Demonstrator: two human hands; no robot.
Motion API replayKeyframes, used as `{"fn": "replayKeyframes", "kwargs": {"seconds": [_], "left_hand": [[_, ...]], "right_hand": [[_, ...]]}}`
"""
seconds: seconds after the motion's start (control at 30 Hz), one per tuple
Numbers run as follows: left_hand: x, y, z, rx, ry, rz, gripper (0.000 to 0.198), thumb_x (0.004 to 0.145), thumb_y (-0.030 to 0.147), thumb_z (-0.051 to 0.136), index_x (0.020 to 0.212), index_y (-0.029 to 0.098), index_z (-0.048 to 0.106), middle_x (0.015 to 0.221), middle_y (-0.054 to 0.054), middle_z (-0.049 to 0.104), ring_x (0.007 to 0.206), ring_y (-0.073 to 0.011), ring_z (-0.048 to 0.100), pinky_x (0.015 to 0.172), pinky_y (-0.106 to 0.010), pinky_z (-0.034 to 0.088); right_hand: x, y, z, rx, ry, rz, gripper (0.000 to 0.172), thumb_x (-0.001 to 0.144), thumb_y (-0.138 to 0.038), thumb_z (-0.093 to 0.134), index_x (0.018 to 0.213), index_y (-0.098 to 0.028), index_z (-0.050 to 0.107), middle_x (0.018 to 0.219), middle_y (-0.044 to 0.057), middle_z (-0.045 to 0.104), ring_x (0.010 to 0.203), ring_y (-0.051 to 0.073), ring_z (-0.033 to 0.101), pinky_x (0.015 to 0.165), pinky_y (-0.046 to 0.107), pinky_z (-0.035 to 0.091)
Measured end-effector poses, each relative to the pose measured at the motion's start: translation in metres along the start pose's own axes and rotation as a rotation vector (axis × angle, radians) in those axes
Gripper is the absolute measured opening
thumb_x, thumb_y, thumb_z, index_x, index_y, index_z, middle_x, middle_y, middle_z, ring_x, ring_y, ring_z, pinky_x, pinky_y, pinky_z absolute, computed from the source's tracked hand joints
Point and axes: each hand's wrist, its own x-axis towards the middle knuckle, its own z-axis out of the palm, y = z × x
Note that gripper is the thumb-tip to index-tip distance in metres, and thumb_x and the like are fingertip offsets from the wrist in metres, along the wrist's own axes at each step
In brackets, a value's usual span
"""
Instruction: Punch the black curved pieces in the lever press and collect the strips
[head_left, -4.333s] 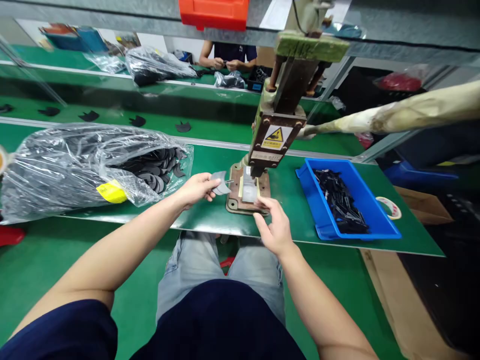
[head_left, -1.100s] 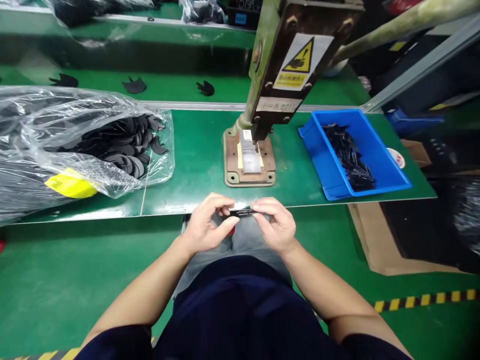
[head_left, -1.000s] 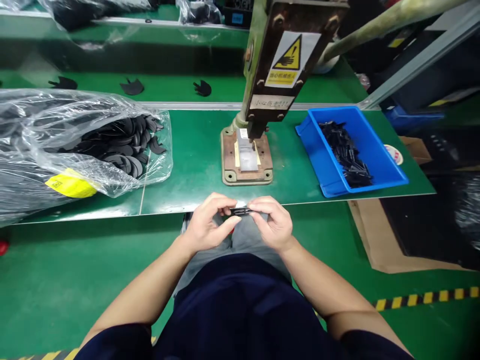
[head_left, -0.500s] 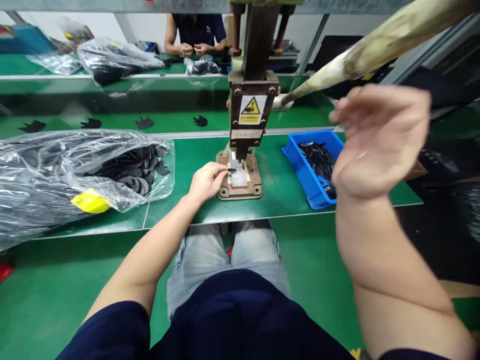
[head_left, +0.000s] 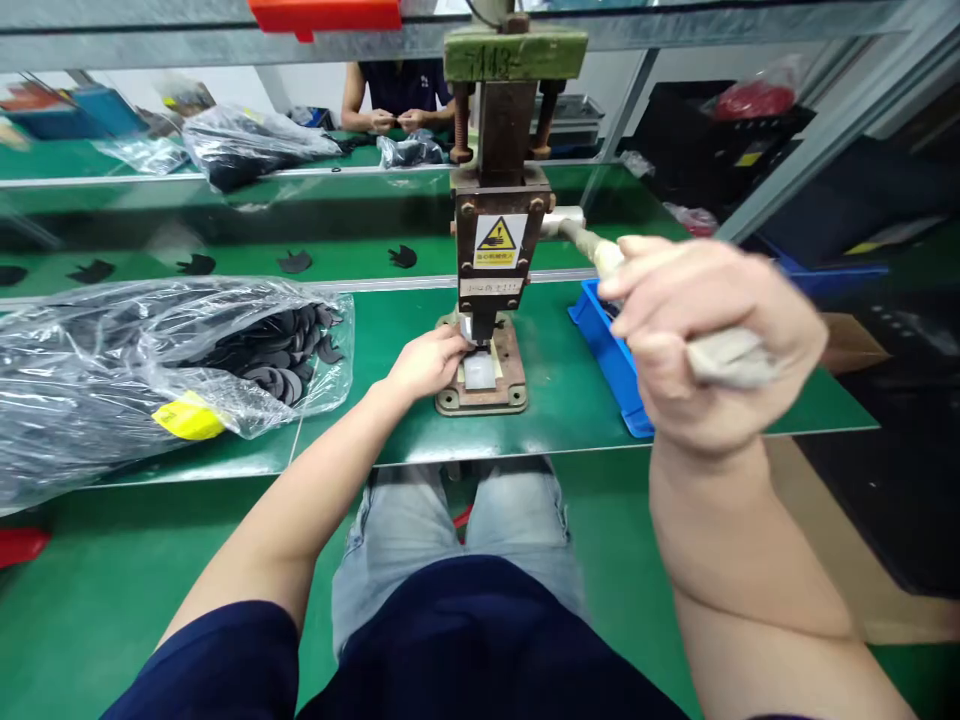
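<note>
My right hand is wrapped round the pale, worn lever handle of a hand press. The lever slopes down towards me, its end poking out of my fist. At the press base, my left hand has its fingers together on a small black part just under the ram. The fingertips are partly hidden beside the ram, which is down close to the part. A light metal plate lies on the base in front of it.
Left of the press lies a clear plastic bag of black curved pieces. A blue bin stands on the right, partly behind my right hand. Several black pieces lie along the far strip. Across the bench a person works with both hands.
My right hand has closed on the lever and brought it down from its raised position. The press ram is lower. My left hand has stayed at the base, its fingers now closer to the ram.
</note>
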Motion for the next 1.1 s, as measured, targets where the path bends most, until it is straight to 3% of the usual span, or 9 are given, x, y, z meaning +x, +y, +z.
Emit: {"fn": "replayKeyframes", "kwargs": {"seconds": [0.1,0.3,0.4,0.53,0.67,0.77,0.87,1.0,1.1], "left_hand": [[0.000,0.004,0.001,0.002,0.005,-0.001,0.031,0.106,0.026,0.054,0.122,0.025,0.081,0.127,-0.007,0.076,0.118,-0.0222,0.072,0.101,-0.032,0.058],[-0.011,0.002,-0.013,0.037,-0.024,-0.017,0.034,0.109,0.028,0.052,0.132,0.024,0.076,0.134,-0.009,0.074,0.126,-0.0223,0.069,0.108,-0.034,0.055],[-0.030,-0.032,-0.039,0.184,-0.055,-0.214,0.037,0.107,0.031,0.054,0.138,0.022,0.073,0.137,-0.011,0.072,0.128,-0.0266,0.067,0.111,-0.038,0.052],[-0.065,-0.103,-0.086,0.430,-0.165,-0.496,0.046,0.101,0.025,0.055,0.144,0.016,0.069,0.143,-0.017,0.067,0.133,-0.0334,0.061,0.117,-0.044,0.046],[-0.083,-0.152,-0.116,0.502,-0.357,-0.613,0.062,0.097,0.043,0.061,0.154,0.016,0.063,0.158,-0.018,0.055,0.145,-0.0386,0.048,0.123,-0.048,0.039],[-0.081,-0.164,-0.122,0.481,-0.491,-0.662,0.088,0.087,0.067,0.070,0.161,0.022,0.056,0.171,-0.015,0.040,0.154,-0.0438,0.035,0.126,-0.055,0.034],[-0.072,-0.167,-0.122,0.470,-0.541,-0.697,0.100,0.077,0.080,0.073,0.161,0.026,0.057,0.175,-0.015,0.032,0.158,-0.0485,0.027,0.126,-0.062,0.031],[-0.063,-0.171,-0.121,0.447,-0.527,-0.686,0.100,0.073,0.082,0.075,0.154,0.024,0.065,0.172,-0.017,0.038,0.156,-0.0504,0.030,0.125,-0.061,0.031],[-0.063,-0.172,-0.118,0.407,-0.498,-0.657,0.093,0.080,0.085,0.066,0.148,0.021,0.070,0.161,-0.019,0.053,0.148,-0.0477,0.043,0.121,-0.059,0.036]], "right_hand": [[-0.036,0.008,-0.001,-0.067,-0.049,-0.019,0.023,0.083,-0.028,0.074,0.066,-0.025,0.059,0.071,-0.006,0.066,0.086,0.016,0.072,0.115,0.052,0.059],[-0.080,0.027,0.009,-0.105,0.090,-0.068,0.023,0.080,-0.030,0.075,0.064,-0.024,0.060,0.071,-0.005,0.068,0.085,0.018,0.073,0.113,0.059,0.056],[-0.082,0.035,0.015,-0.089,0.165,-0.077,0.033,0.083,-0.039,0.077,0.060,-0.024,0.058,0.066,-0.006,0.066,0.079,0.016,0.072,0.108,0.060,0.058],[-0.081,0.037,0.020,-0.087,0.224,-0.040,0.041,0.084,-0.049,0.078,0.056,-0.026,0.058,0.062,-0.007,0.065,0.075,0.015,0.072,0.105,0.058,0.060],[-0.083,0.036,0.022,-0.117,0.245,-0.064,0.041,0.088,-0.050,0.073,0.059,-0.026,0.056,0.062,-0.007,0.064,0.075,0.016,0.071,0.104,0.060,0.059],[-0.084,0.034,0.021,-0.137,0.211,-0.062,0.039,0.089,-0.049,0.072,0.062,-0.026,0.057,0.063,-0.006,0.064,0.076,0.018,0.071,0.103,0.063,0.059],[-0.083,0.032,0.019,-0.139,0.178,-0.050,0.039,0.089,-0.048,0.073,0.061,-0.025,0.057,0.064,-0.005,0.064,0.078,0.019,0.071,0.104,0.064,0.058],[-0.082,0.030,0.019,-0.134,0.189,-0.045,0.039,0.089,-0.048,0.073,0.062,-0.025,0.057,0.066,-0.006,0.064,0.078,0.018,0.072,0.106,0.062,0.058],[-0.082,0.029,0.020,-0.131,0.186,-0.040,0.042,0.089,-0.048,0.073,0.060,-0.024,0.054,0.067,-0.006,0.065,0.079,0.017,0.072,0.106,0.062,0.059]]}}
